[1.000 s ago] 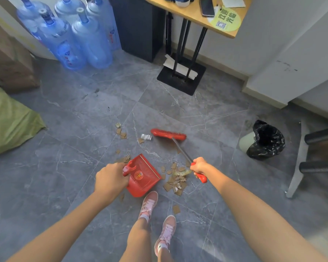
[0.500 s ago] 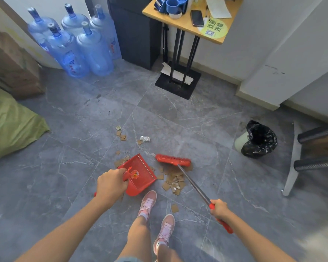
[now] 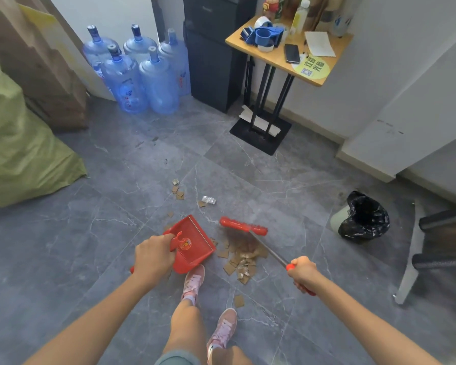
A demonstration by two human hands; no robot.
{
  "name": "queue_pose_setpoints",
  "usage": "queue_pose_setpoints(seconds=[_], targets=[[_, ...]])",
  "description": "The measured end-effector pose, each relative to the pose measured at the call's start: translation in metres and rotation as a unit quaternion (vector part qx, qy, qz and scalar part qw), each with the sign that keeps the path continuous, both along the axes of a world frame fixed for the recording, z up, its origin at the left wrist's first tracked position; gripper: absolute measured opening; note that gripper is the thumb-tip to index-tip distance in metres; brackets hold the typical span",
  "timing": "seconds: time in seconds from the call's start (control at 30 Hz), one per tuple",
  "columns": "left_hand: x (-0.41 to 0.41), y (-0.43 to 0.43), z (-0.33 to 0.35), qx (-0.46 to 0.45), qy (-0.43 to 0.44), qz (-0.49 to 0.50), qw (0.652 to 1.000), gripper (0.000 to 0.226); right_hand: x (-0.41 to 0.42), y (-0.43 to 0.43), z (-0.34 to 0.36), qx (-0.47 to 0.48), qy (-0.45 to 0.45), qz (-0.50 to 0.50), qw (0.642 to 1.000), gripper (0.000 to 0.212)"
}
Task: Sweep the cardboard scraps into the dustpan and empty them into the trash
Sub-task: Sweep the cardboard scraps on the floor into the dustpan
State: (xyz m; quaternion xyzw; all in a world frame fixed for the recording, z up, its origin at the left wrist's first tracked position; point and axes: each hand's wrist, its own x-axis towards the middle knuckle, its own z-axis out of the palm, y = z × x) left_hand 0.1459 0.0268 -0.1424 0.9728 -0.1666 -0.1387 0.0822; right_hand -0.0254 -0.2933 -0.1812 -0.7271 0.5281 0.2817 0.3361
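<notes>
Gripping the handle of a red plastic dustpan (image 3: pixel 192 243), the left hand (image 3: pixel 153 256) is closed in a fist, knuckles up, forearm reaching forward from the lower left. The pan sits on the grey marbled tile floor (image 3: pixel 90 233), its open mouth turned toward a heap of brown cardboard scraps (image 3: pixel 241 259) just beside it. The right hand (image 3: pixel 304 272) is wrapped shut around the red grip of a metal-shafted broom (image 3: pixel 244 226), arm extended from the lower right; the red broom head rests at the heap's far edge. Loose scraps lie farther out. A black-lined trash bin (image 3: pixel 363 218) stands well apart, to the right.
</notes>
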Motion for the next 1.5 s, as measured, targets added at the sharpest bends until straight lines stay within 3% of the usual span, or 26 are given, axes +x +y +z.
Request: queue_pose_setpoints(seconds=[0.1,0.23,0.37,0.57,0.7,0.83,0.9,1.0,1.17,1.5], targets=[[0.012,0.003,-0.001,-0.01,0.002,0.026,1.0,0.014,0.027,0.003,0.007,0.013,-0.024,-0.009,1.0,0.031],[0.044,0.007,-0.001,-0.039,0.026,0.078,0.996,0.019,0.083,0.015,0.012,0.05,-0.032,-0.023,0.998,0.015],[0.088,0.014,-0.002,-0.057,0.069,0.122,0.989,0.023,0.152,0.032,0.017,0.072,-0.06,0.0,0.996,0.046],[0.144,0.026,-0.012,-0.104,0.16,0.181,0.965,0.025,0.285,0.07,-0.008,0.065,-0.066,0.054,0.994,0.056],[0.173,0.035,-0.026,-0.117,0.18,0.197,0.957,0.025,0.357,0.1,-0.029,0.054,-0.06,0.107,0.991,0.05],[0.193,0.036,-0.037,-0.128,0.188,0.201,0.953,0.021,0.404,0.121,-0.053,0.047,-0.037,0.155,0.986,0.02],[0.199,0.036,-0.041,-0.134,0.192,0.198,0.952,0.022,0.418,0.126,-0.065,0.038,-0.021,0.172,0.984,0.015],[0.203,0.036,-0.043,-0.14,0.193,0.188,0.953,0.022,0.422,0.125,-0.075,0.032,-0.04,0.233,0.971,0.012],[0.201,0.042,-0.041,-0.137,0.208,0.184,0.951,0.015,0.385,0.096,-0.085,-0.008,0.021,0.297,0.955,0.038],[0.162,0.043,-0.023,-0.134,0.195,0.19,0.953,0.02,0.191,0.015,-0.065,-0.035,0.104,0.307,0.945,0.049]])
